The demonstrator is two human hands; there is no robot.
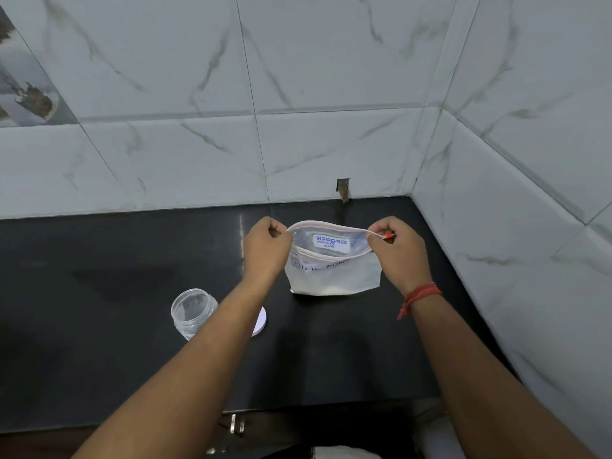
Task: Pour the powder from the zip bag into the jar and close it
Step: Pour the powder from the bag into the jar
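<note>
Zip bag mouth held open, both hands.
Your left hand (265, 250) and right hand (395, 251) fingers pinch opposite ends of the zip bag (332, 270) rim; open jar (192, 313) near-left on counter (99, 293).

A single wide-angle view looks forward and down from head height, facing the corner where two tiled walls (331, 94) meet. The black bench (99, 260) fills the lower frame, close below, with both forearms reaching in from the bottom edge.

A: The zip bag (332, 270)?
B: Thin, cloudy, crinkled plastic film. Left of it, the jar (192, 313) is clear glossy plastic.
A: And the surface (116, 276)?
B: Smooth black stone, faintly shiny; glossy marbled tiles (298, 77) behind the bag
</note>
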